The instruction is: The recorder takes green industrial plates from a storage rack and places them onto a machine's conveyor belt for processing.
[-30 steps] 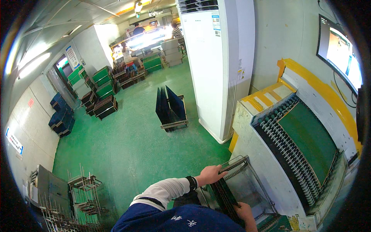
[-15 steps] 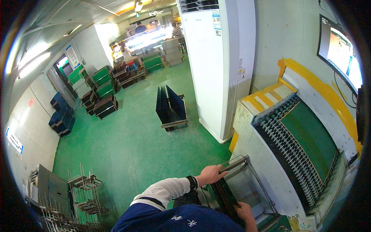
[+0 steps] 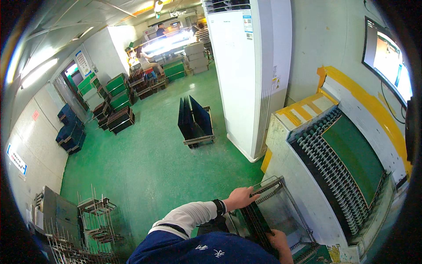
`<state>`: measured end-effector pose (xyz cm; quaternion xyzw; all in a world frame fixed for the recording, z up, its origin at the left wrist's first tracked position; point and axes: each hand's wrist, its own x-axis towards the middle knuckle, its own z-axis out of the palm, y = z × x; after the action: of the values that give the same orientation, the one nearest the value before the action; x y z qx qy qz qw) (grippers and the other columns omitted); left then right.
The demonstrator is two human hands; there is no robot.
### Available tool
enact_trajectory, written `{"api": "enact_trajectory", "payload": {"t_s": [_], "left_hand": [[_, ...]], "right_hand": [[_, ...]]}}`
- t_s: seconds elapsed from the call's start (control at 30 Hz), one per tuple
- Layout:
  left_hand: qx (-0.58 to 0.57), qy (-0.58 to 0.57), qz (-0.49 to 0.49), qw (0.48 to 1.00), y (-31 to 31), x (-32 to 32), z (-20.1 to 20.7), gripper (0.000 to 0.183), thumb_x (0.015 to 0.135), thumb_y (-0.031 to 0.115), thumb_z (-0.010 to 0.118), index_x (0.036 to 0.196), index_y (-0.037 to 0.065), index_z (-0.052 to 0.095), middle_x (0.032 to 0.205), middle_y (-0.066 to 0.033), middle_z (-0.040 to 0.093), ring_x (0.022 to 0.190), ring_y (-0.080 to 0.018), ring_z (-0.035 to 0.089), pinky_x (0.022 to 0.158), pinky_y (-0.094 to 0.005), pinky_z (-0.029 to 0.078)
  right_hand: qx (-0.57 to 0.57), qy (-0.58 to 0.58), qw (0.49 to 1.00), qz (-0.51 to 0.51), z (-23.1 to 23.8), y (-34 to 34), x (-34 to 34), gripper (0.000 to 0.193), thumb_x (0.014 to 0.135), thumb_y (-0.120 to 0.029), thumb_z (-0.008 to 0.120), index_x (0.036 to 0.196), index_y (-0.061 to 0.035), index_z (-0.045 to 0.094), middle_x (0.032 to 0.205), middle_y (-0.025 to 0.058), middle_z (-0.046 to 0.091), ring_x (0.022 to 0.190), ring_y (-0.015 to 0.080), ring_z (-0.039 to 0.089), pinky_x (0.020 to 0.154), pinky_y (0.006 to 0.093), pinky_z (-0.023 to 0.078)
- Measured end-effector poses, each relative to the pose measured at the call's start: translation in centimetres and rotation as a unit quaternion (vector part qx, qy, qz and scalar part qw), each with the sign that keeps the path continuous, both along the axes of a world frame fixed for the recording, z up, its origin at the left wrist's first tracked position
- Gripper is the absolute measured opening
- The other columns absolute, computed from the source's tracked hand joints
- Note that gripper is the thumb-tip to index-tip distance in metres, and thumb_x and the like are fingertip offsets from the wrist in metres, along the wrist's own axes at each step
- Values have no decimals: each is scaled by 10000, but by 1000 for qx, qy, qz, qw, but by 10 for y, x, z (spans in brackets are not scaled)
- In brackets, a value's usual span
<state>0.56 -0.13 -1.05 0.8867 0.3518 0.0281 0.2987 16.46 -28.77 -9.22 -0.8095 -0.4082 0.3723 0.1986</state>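
Observation:
Below me a metal rack (image 3: 288, 198) with toothed side rails holds several thin, dark green boards (image 3: 255, 216) standing on edge close together. My left hand (image 3: 239, 199) is closed over their far end, fingertips near the toothed rail. Around the near end my right hand (image 3: 279, 242) is closed; part of its grip is hidden by the boards and my blue garment. Right of the rack stands a white roller machine (image 3: 277, 143), and a flat green board (image 3: 356, 149) lies on its rollers (image 3: 332, 174).
A tall white air conditioner (image 3: 233, 79) stands beyond the machine. On the green floor sits another rack with dark panels (image 3: 193, 121). Metal pin racks (image 3: 96, 215) are at lower left, stacked board racks (image 3: 118, 119) farther back. People work at a bright table (image 3: 169, 44).
On the rollers, the flat green board has shifted slightly to the right. My hands stay in place on the standing boards. People in the background have moved a little.

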Motion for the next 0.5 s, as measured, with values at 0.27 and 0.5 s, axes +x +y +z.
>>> {"api": "enact_trajectory", "payload": {"t_s": [0.27, 0.5], "left_hand": [[-13, 20, 1, 1000, 0, 1, 6, 585, 996, 579, 523, 1067, 4, 603, 893, -262, 688, 884, -458, 672, 790, -552, 514], [-12, 19, 1, 1000, -1, 2, 9, 589, 997, 583, 523, 1072, 5, 607, 897, -261, 689, 884, -453, 674, 790, -548, 514]], "right_hand": [[21, 15, 1000, -1, 11, 0, -1, 370, 918, -350, 696, 1174, -88, 741, 1024, 212, 743, 977, 366, 722, 852, 424, 534], [10, 19, 1000, -8, 15, 1, -3, 346, 918, -329, 692, 1159, -87, 742, 1004, 209, 742, 956, 361, 723, 841, 420, 533]]}}
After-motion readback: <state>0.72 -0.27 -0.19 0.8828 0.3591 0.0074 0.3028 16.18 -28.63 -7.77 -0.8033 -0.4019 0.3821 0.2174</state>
